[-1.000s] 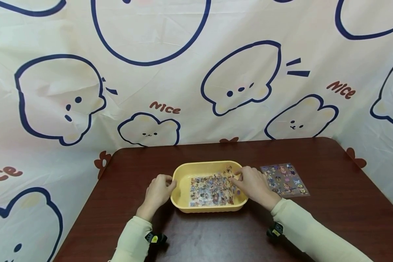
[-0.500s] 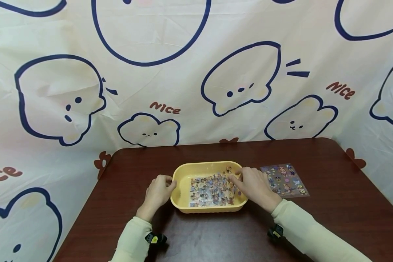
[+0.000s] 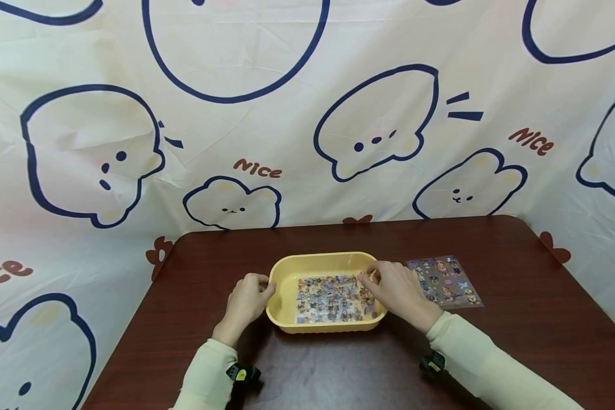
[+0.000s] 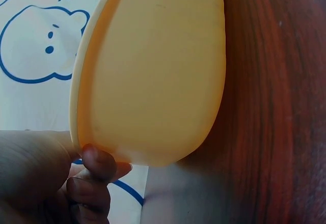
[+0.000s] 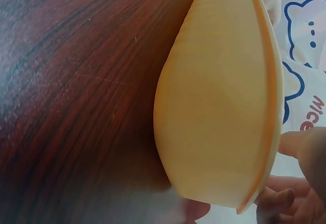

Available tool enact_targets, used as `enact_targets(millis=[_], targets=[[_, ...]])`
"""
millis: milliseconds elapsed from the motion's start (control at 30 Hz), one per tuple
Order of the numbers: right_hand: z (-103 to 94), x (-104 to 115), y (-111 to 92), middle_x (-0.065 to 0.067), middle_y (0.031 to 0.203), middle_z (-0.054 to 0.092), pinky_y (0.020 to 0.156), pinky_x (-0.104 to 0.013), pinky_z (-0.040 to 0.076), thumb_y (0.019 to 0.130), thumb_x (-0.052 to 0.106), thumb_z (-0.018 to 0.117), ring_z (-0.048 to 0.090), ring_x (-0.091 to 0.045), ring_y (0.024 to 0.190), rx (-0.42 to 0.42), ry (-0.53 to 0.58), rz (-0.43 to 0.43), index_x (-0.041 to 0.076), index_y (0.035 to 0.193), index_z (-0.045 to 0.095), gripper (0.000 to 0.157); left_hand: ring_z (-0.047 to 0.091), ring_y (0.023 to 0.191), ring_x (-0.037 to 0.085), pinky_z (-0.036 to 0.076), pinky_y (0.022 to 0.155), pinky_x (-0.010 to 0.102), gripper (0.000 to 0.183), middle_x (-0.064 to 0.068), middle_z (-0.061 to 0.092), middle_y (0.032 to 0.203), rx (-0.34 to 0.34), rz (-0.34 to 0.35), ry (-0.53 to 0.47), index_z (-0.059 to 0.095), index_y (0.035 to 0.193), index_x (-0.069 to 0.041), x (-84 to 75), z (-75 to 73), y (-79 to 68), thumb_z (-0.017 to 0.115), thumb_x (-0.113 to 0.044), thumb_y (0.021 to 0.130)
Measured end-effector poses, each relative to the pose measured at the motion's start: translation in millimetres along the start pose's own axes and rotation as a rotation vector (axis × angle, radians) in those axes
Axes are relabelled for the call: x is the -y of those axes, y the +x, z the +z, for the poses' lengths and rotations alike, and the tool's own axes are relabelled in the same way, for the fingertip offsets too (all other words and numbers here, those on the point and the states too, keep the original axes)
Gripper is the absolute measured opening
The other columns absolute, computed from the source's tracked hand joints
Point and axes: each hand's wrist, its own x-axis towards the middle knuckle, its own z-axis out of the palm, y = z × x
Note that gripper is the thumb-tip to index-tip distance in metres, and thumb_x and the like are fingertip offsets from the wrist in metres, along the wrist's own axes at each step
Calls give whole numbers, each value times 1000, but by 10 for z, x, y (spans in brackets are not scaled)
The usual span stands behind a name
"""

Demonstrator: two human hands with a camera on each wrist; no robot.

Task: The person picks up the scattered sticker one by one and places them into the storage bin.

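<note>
Yellow tray [image 3: 284, 299] located on the table [image 3: 312, 370], short of its far edge, long axis running left to right. My left hand [image 3: 247, 298] grips the left end, my right hand [image 3: 398, 286] the right end; neither is nearer. Printed sheet [image 3: 330, 300] lies inside.

A: Where are the hands?

B: The left hand [image 3: 247, 297] holds the left end of a yellow tray [image 3: 320, 328]; the right hand [image 3: 396, 289] is at the opposite end, its thumb over the inside.

A: What's in the tray?

B: A patch of small printed figures [image 3: 330, 299], packed close together.

A: And beside it?

B: A clear sheet with colourful figures [image 3: 451, 282] lies on the dark brown table [image 3: 307, 376], partly hidden behind the right hand.

A: What's behind?

B: A whitish backdrop [image 3: 297, 131] with blue-outlined animals and the word "Nice".
</note>
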Motion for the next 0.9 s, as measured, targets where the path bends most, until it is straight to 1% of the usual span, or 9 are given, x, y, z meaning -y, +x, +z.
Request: enact_targets(millis=[167,333,433,633,900], targets=[[-18,-5,-16,8,64,60,40,-26,28,95,40,68,43,-9,44,-13,21,-13,15,97,76,26,70,80,17,55,74,43,32,7,77,95,-1,0,1,75,115,-4,-3,-7,-4,64,-27,96],[-49,-16,-32,7,65,59,41,-26,29,95,41,69,44,-9,47,-7,38,5,15,98,76,27,72,87,20,54,80,48,30,6,78,96,-10,13,5,76,113,-5,1,-10,-8,64,-27,96],[-69,-19,-36,6,64,57,43,-26,30,95,42,68,44,-9,48,-4,39,16,14,98,76,29,72,88,21,54,80,48,30,7,78,97,-7,13,5,76,113,-5,0,-13,-5,64,-26,96],[-116,-19,-36,6,61,55,43,-26,30,95,41,68,44,-9,48,-10,30,14,14,95,75,28,71,86,20,55,79,47,30,7,78,98,2,4,8,75,114,-4,-7,-17,-1,64,-26,97],[-232,-53,-73,6,65,55,45,-26,31,94,45,69,45,-10,52,-27,-1,19,13,97,74,32,71,85,19,54,78,46,31,6,78,96,0,3,4,75,114,-5,-11,-16,-10,64,-27,97]])
